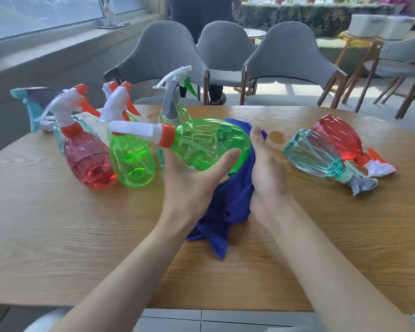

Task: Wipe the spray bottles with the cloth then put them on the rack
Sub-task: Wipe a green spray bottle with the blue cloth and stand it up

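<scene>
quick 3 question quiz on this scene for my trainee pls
1. True or false: the left hand holds the held bottle upright.
2. What colour is the cloth? A red, B blue, C white.
3. How many bottles lie on their sides on the table, right of the right hand?

Key: 1 false, it is held sideways; 2 B; 3 two.
</scene>
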A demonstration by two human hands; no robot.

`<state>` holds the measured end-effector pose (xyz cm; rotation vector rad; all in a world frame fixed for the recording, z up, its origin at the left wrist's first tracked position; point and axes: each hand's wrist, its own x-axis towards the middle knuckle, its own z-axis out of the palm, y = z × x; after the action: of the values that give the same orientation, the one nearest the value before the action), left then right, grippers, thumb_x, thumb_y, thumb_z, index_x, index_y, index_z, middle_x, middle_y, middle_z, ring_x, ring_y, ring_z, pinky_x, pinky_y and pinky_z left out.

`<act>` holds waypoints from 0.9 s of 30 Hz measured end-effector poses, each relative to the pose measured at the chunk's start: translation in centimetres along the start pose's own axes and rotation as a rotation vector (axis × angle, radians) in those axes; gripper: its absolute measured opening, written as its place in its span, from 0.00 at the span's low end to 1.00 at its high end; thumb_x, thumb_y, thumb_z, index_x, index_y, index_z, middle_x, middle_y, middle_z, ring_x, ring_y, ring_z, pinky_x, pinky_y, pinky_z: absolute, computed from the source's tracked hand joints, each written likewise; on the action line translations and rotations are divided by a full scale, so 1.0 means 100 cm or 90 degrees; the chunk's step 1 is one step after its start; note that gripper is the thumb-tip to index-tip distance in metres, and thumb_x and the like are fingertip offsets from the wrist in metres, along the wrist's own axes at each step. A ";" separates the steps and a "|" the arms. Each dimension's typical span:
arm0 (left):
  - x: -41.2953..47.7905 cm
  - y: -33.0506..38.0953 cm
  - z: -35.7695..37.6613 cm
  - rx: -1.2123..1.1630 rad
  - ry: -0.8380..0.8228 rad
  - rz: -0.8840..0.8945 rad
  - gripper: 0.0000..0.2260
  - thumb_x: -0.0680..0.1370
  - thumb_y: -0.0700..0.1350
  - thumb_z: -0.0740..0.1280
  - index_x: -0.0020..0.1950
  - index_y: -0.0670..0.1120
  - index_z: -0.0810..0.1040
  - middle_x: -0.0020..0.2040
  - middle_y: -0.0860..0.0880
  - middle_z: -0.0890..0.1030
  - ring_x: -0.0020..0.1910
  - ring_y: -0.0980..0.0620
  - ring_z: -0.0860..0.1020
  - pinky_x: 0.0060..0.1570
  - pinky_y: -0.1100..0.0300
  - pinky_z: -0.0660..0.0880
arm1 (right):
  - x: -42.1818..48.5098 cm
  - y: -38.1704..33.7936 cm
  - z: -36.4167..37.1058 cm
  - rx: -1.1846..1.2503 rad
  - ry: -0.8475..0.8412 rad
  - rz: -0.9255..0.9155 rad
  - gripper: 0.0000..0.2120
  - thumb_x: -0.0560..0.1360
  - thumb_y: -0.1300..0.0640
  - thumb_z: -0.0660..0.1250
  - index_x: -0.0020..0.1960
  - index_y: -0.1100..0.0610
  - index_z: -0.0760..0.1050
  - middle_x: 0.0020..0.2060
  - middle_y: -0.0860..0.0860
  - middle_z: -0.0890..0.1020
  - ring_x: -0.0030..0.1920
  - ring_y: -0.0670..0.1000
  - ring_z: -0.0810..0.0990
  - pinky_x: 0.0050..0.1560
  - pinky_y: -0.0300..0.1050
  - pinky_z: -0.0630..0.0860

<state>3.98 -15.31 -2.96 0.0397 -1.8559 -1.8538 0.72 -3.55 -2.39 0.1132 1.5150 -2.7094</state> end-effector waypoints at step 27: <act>0.005 0.002 0.001 0.004 0.079 0.039 0.33 0.71 0.47 0.85 0.71 0.45 0.74 0.63 0.53 0.85 0.64 0.57 0.83 0.71 0.56 0.75 | -0.004 -0.008 -0.008 -0.016 -0.026 -0.029 0.13 0.83 0.50 0.70 0.46 0.55 0.89 0.51 0.57 0.88 0.52 0.56 0.85 0.58 0.54 0.81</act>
<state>3.54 -15.36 -2.61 0.0972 -1.7597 -1.7628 1.07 -2.44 -2.15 0.0240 1.5597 -2.7076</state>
